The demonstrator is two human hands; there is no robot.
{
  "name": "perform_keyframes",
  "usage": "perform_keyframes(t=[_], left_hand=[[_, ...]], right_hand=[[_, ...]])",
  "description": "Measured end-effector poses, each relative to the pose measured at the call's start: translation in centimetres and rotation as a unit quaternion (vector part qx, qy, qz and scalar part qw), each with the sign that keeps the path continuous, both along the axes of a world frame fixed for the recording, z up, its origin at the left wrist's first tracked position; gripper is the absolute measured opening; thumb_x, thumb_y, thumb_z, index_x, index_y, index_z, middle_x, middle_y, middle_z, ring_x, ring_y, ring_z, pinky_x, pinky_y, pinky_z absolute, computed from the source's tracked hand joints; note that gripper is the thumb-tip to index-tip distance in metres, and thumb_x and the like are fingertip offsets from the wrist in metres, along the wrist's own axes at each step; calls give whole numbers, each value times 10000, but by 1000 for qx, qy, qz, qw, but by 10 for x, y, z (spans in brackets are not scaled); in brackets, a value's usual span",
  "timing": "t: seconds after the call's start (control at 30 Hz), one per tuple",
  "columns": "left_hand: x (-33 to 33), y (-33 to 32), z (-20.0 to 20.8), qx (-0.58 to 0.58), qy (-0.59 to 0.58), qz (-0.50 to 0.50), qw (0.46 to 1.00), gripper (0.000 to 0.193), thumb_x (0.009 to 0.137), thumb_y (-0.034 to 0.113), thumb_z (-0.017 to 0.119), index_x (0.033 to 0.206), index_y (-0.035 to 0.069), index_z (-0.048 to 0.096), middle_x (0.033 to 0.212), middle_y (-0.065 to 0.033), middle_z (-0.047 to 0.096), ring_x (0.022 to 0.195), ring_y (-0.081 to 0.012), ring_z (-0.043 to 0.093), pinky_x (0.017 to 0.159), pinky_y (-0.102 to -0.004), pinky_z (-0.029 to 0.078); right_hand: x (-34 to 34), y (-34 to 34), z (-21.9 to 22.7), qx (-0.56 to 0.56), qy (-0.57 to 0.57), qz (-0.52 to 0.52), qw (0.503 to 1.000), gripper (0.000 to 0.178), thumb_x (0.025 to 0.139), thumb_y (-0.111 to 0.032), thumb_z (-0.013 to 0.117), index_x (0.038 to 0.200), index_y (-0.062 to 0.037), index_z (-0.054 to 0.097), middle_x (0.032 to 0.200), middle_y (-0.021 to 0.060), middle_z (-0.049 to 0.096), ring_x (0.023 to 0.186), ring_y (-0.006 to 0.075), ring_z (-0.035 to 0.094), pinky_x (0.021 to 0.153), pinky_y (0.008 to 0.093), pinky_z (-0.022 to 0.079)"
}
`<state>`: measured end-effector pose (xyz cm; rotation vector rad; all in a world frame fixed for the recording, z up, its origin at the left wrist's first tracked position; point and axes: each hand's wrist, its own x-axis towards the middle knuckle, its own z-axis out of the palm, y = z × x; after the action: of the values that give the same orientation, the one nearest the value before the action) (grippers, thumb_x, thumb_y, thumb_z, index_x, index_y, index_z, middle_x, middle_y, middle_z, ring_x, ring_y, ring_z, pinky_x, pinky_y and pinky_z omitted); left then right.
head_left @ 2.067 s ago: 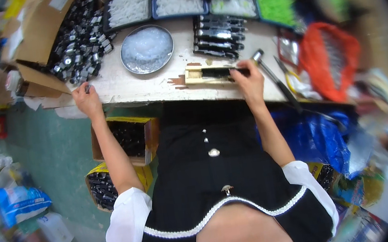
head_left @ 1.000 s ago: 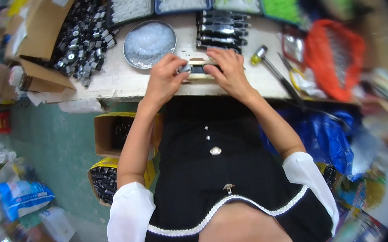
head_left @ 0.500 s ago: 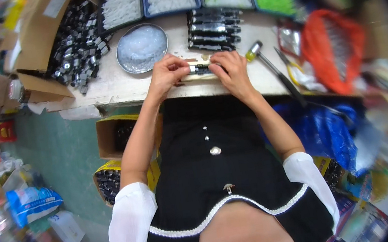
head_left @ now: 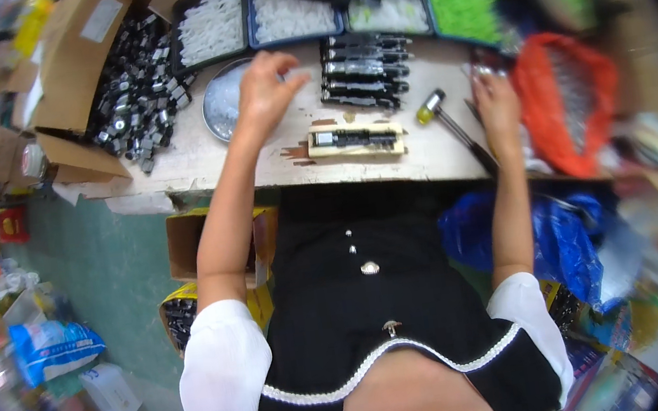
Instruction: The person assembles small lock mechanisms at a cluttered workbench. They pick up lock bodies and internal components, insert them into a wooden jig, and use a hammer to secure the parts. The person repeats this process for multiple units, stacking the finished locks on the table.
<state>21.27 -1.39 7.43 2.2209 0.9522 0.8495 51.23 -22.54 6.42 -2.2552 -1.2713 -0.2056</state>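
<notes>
My left hand (head_left: 268,95) is raised over the right side of a round metal dish (head_left: 212,124) of small translucent pieces. Its thumb and fingers curl toward each other, with a pale blur at their tips too small to name. Over on the right, my right hand (head_left: 497,108) reaches to a small clear packet or tray (head_left: 486,58); its fingertips are blurred and partly hidden. Between the hands, a black mechanism with a silver end (head_left: 353,137) lies in a cream-coloured block-like holder (head_left: 399,140) near the table's front edge. Neither hand touches it.
Several black assemblies (head_left: 365,72) lie in a row behind the holder. A hammer (head_left: 451,124) and a red bag (head_left: 525,88) lie to the right. Trays of white and green parts (head_left: 461,5) line the back. Black and silver parts (head_left: 136,98) spill from a cardboard box (head_left: 74,64) at left.
Both hands have let go of the black mechanism and left it in the holder. My left hand moved up and left to the dish, my right hand away to the right.
</notes>
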Motion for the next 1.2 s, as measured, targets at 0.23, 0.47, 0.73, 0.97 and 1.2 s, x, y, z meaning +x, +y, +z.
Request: perform_keyframes(t=[0.23,0.47,0.73,0.97,1.2], left_hand=[[65,76,6,63,229,71,969,316,645,224,705,899,44,655,853,-169,633,797,-306,612,697,-376,471],[68,104,5,11,213,-18,977,288,640,176,694,879,23,646,786,-147,644,736,-267,628,683,-354,488],[60,115,-4,-50,125,-31,990,237,617,154,675,828,48,672,751,-184,639,740,-311,634,698,-362,491],[75,99,7,50,229,-18,972,152,635,74,582,768,44,650,821,-212,622,836,-364,602,730,-420,476],[82,101,12,29,229,-23,973,143,628,88,594,748,48,662,814,-212,626,830,-376,601,743,-429,478]], right_hand=[[54,10,-19,-264,-45,-95,959,176,754,-87,481,858,-15,603,884,223,601,826,395,591,705,480,469],[62,10,-26,-204,-63,-51,976,169,746,-61,462,827,-10,601,853,221,604,794,404,589,688,486,466],[59,0,-23,-113,-10,-29,993,146,758,-58,486,846,-44,602,871,192,589,826,379,564,710,471,434],[53,0,-23,-77,4,-25,997,134,757,-57,495,844,-41,595,861,187,581,826,378,552,703,467,425],[45,-5,-11,-72,52,-52,995,140,765,-69,500,861,-38,598,886,188,593,846,380,556,713,454,428]])
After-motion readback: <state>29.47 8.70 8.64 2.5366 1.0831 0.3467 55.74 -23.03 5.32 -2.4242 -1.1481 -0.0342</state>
